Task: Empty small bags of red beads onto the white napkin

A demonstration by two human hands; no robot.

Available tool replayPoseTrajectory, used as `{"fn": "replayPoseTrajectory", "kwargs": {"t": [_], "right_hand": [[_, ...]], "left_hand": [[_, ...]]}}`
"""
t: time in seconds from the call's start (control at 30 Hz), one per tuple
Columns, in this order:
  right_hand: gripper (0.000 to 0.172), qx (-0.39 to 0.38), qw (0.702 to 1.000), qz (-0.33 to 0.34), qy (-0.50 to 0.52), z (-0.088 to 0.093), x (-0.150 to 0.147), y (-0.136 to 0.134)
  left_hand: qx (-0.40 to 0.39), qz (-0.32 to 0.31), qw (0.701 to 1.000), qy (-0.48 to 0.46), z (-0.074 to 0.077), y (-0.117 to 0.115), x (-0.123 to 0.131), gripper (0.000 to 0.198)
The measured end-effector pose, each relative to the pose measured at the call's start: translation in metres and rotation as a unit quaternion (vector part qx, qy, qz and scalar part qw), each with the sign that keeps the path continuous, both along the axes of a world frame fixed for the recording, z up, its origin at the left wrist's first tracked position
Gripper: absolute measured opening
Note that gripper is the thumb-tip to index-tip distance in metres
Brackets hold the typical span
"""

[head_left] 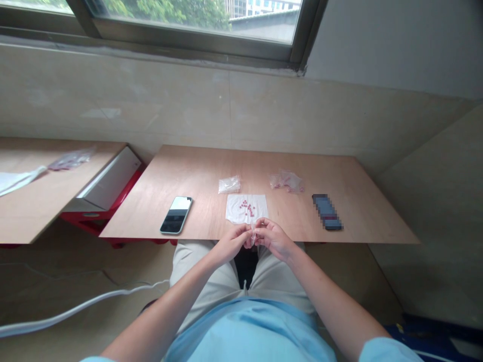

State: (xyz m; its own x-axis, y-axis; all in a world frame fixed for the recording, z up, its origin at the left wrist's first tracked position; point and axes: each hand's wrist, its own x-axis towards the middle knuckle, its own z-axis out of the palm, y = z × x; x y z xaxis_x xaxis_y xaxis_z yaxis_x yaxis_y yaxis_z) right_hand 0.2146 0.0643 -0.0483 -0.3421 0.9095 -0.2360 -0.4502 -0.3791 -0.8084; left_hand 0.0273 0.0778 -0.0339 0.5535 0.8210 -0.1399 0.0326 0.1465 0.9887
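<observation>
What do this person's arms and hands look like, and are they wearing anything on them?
The left hand and right hand are bare: no gloves, watch or bracelet visible. The forearms are uncovered up to short light blue sleeves. No cables or markings stand out at this size.

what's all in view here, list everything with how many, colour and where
main table: one, light brown, centre
sheet: one, white, on main table
small bits: many, pinkish red, on sheet
packet: one, clear, behind sheet
bag: one, clear with reddish bits, right of packet
phone: one, dark screen, left of sheet
pixelated device: one, dark, right of sheet
side table: one, light brown, left
window: one, grey frame, top
wall: pale, behind tables
cable: one, white, lower left
held piece: one, clear, front table edge
trousers: one pair, pale, below table
shirt: one, blue, bottom
left hand: one, bare, at held piece
right hand: one, bare, at held piece
</observation>
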Motion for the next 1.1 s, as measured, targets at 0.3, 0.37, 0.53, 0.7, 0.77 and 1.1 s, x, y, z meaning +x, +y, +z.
{"fn": "replayPoseTrajectory", "kwargs": {"t": [0.3,0.37,0.53,0.7,0.77,1.1], "right_hand": [[0.036,0.089,0.985,0.118,-0.087,0.012,-0.002,-0.003],[0.036,0.091,0.984,0.123,-0.087,0.014,-0.002,-0.003],[0.033,0.079,0.989,0.113,-0.055,0.011,-0.002,-0.004],[0.034,0.075,0.989,0.119,-0.049,0.009,-0.002,-0.005],[0.034,0.073,0.989,0.12,-0.045,0.01,-0.002,-0.005],[0.028,0.058,0.992,0.11,-0.012,0.013,-0.005,-0.007]], "left_hand": [[0.024,-0.021,0.999,-0.02,0.014,-0.002,-0.001,0.021],[0.011,-0.013,0.999,-0.03,0.017,-0.003,-0.001,0.019],[-0.017,0.0,0.998,-0.054,0.02,-0.004,0.0,0.019],[-0.034,-0.004,0.997,-0.065,0.021,-0.007,0.001,0.015],[-0.038,-0.006,0.997,-0.071,0.02,-0.007,0.001,0.015],[-0.073,-0.003,0.992,-0.099,0.017,-0.008,0.002,0.015]]}}
